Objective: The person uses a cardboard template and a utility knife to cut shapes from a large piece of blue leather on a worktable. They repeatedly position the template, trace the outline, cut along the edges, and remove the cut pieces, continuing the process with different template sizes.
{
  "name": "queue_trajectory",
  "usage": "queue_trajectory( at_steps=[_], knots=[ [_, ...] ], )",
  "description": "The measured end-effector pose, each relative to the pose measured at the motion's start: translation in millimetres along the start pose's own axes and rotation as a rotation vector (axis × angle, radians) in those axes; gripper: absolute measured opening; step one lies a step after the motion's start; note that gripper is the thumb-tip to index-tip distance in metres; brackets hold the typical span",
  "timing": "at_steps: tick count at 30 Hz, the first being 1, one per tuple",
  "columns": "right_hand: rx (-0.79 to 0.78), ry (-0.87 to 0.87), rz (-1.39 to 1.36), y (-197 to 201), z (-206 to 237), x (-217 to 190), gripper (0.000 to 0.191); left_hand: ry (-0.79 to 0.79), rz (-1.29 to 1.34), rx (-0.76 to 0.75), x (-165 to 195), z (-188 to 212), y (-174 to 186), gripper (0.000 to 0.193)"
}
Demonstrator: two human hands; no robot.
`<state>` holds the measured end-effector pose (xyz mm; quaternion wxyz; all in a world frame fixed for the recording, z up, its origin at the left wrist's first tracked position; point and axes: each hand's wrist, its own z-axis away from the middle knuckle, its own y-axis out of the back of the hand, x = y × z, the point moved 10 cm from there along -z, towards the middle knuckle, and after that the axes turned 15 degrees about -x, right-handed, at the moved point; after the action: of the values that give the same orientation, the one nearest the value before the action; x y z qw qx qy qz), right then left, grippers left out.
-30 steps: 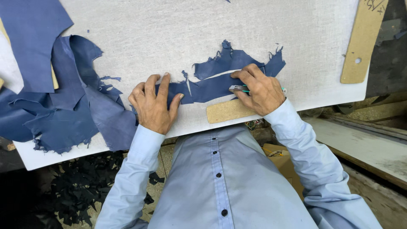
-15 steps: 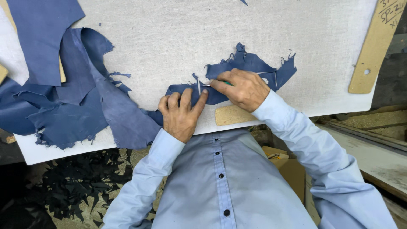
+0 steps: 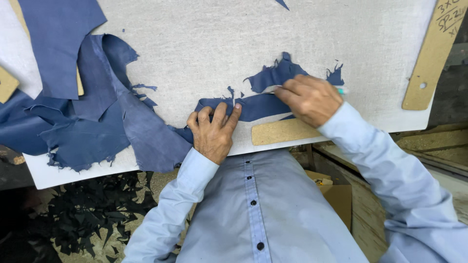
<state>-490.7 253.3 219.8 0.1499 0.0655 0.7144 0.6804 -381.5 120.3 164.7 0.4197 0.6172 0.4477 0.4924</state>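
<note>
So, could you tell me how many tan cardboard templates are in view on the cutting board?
4: one template below the right hand, a long one at the right edge, one at far left, and one mostly hidden under blue leather.

The left hand (image 3: 213,131) lay flat, palm down, with its fingers (image 3: 233,113) spread and pointing up. The right hand (image 3: 309,100) sat just beside the left hand, curled into a loose fist. Both arms were bent, in light blue sleeves.

The left hand (image 3: 213,132) presses a blue leather piece (image 3: 253,104) flat while the right hand (image 3: 309,99) grips a cutting tool (image 3: 341,90).
</note>
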Motion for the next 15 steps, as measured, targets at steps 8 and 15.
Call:
queue_trajectory(
  at_steps=[8,15],
  knots=[
    [0.215,-0.674,-0.469,-3.5,83.4,41.5,0.034,0.233,0.351,-0.297,-16.6,-47.9,-18.9,0.041],
    [0.193,-0.739,-0.496,-42.6,100.9,36.0,0.039,0.111,0.773,-0.137,-25.2,-47.8,32.8,0.018]
  ],
)
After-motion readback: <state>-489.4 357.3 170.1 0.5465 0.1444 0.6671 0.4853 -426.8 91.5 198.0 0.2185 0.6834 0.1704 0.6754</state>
